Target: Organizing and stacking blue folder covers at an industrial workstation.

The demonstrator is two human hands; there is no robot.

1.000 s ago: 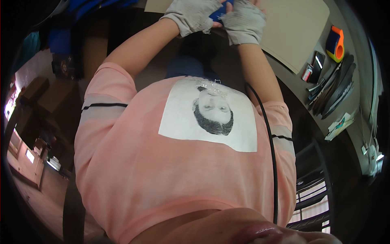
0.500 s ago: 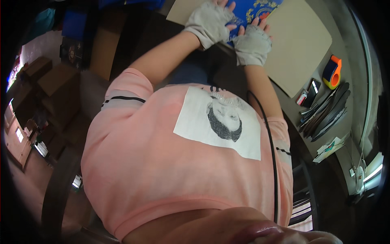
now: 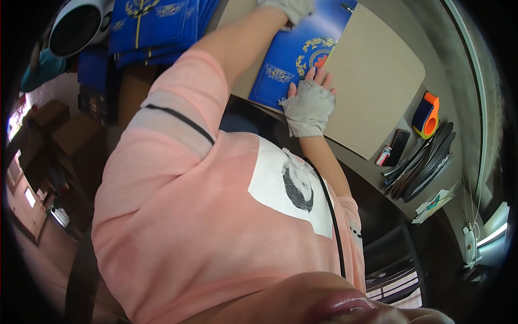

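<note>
A glossy blue printed sheet (image 3: 291,59) with gold ornament and a red emblem lies on a grey-beige board (image 3: 372,75). My right hand (image 3: 310,108), in a grey fingerless glove, rests on the sheet's near right part with its fingers stretched out. My left hand (image 3: 288,8), gloved alike, is over the sheet's far left edge and partly cut off by the top of the picture. Its fingers are mostly hidden and blurred, so I cannot tell whether it grips anything.
At the far left sits a stack of blue printed pieces (image 3: 156,27) beside a round black-and-white object (image 3: 75,27). To the right lie an orange tape dispenser (image 3: 429,116), a black phone (image 3: 398,146), a small red-and-white item (image 3: 383,155) and several dark flat strips (image 3: 423,167).
My left hand has moved away from my right, toward the far edge. My right hand has shifted nearer and left. The view has turned, bringing more of the blue stack into sight.
</note>
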